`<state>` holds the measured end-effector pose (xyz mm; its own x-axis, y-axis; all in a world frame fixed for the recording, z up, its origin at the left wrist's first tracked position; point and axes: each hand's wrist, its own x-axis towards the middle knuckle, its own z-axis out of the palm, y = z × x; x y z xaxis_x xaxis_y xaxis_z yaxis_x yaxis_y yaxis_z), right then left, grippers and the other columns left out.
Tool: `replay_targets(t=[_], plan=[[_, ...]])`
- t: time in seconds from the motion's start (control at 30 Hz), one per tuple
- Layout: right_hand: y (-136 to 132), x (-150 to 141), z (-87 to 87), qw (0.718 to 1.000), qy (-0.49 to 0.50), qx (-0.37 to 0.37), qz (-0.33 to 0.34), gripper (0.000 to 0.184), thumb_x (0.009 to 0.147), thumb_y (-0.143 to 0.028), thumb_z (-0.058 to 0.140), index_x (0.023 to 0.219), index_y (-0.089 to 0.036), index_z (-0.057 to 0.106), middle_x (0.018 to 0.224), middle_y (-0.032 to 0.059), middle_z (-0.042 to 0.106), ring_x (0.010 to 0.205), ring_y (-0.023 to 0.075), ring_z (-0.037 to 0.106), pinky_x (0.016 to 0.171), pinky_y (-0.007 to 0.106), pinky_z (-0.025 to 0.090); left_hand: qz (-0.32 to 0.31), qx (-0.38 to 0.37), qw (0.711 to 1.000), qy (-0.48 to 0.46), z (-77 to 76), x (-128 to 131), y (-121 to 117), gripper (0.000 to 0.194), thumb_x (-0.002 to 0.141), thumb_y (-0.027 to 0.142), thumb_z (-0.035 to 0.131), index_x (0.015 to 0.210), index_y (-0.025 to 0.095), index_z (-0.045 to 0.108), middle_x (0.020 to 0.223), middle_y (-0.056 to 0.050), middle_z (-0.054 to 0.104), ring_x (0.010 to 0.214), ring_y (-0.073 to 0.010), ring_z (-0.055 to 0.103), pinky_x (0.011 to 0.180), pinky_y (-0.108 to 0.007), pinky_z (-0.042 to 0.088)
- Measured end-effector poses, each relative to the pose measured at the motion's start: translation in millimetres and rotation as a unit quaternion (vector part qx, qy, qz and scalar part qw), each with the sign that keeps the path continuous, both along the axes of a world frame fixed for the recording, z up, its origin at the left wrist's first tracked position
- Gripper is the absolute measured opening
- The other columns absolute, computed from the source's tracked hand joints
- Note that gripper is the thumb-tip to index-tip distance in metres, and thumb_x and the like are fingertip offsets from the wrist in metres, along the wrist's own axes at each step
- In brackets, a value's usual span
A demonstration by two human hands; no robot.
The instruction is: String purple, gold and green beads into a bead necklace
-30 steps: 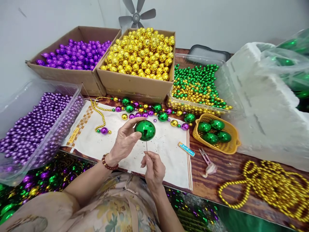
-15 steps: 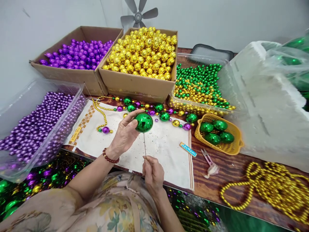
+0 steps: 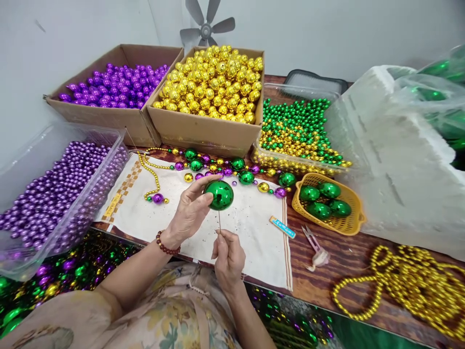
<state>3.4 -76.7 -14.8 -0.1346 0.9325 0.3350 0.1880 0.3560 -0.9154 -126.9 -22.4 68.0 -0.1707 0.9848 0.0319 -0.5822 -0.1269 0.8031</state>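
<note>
My left hand, closed, grips a large shiny green ball bead between thumb and fingers, above the white cloth. A long thin needle runs up to the underside of this bead; how far it goes inside is hidden. Below, my right hand pinches the needle's lower part between thumb and fingertips, and a thread hangs near the wrist. Behind the hands, a strand of green, purple and gold beads lies across the cloth's far edge, its small gold beads curling at the left.
Cardboard boxes hold purple balls and gold balls. Clear bins contain purple beads and green-gold beads. At right are a yellow basket of green balls, thread snips, a blue-orange packet and gold bead strings.
The green bead has come down and slightly right with my left hand, closer to my right hand. Less of the needle shows between them. My right hand has barely moved.
</note>
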Motion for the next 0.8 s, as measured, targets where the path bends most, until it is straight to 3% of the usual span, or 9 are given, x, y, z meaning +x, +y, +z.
replay_targets(t=[0.2,0.4,0.53,0.67,0.8], plan=[[0.2,0.5,-4.8,1.0,0.004,0.016,-0.007,0.016,0.103,-0.019,0.043,0.107,-0.018,0.059,0.051,-0.0093,0.05,0.038,0.008,0.049,0.045,0.02,0.04,0.017,0.003,1.0,0.007,-1.2,2.5,-1.4,0.041,0.073,0.042,0.085,0.11,0.028,0.074,0.115,-0.005,0.07,0.112,-0.0236,0.064,0.097,-0.037,0.054],[-1.5,-1.5,-9.4,1.0,0.003,0.027,0.008,0.017,0.102,-0.018,0.042,0.108,-0.018,0.058,0.053,-0.0089,0.05,0.039,0.0079,0.049,0.045,0.02,0.039,0.026,0.006,1.0,0.005,-3.5,0.9,-2.2,0.039,0.074,0.041,0.084,0.11,0.028,0.075,0.114,-0.004,0.07,0.098,-0.0171,0.065,0.087,-0.03,0.055],[-1.7,-2.6,-7.4,1.0,0.005,0.007,-0.002,0.016,0.102,-0.018,0.042,0.107,-0.018,0.057,0.052,-0.0092,0.049,0.04,0.0082,0.048,0.047,0.021,0.041,0.007,-0.002,1.0,-0.009,-5.0,2.3,-2.6,0.039,0.075,0.041,0.083,0.111,0.027,0.074,0.111,-0.004,0.07,0.097,-0.017,0.065,0.088,-0.03,0.055],[-0.4,-5.4,-3.2,0.998,0.023,-0.041,0.039,0.015,0.103,-0.019,0.043,0.107,-0.019,0.058,0.053,-0.0094,0.047,0.041,0.0081,0.048,0.045,0.02,0.038,0.014,-0.004,1.0,-0.011,-4.4,0.9,-0.5,0.037,0.078,0.041,0.082,0.111,0.027,0.074,0.113,-0.003,0.068,0.095,-0.014,0.064,0.085,-0.026,0.054],[1.9,-4.6,-5.0,0.993,0.036,-0.067,0.085,0.019,0.102,-0.019,0.043,0.115,-0.02,0.057,0.066,-0.0052,0.059,0.051,0.0086,0.059,0.054,0.02,0.048,0.021,0.001,1.0,-0.014,-2.7,-5.6,4.7,0.039,0.077,0.042,0.082,0.112,0.028,0.074,0.113,-0.004,0.068,0.093,-0.0132,0.064,0.084,-0.025,0.055]])
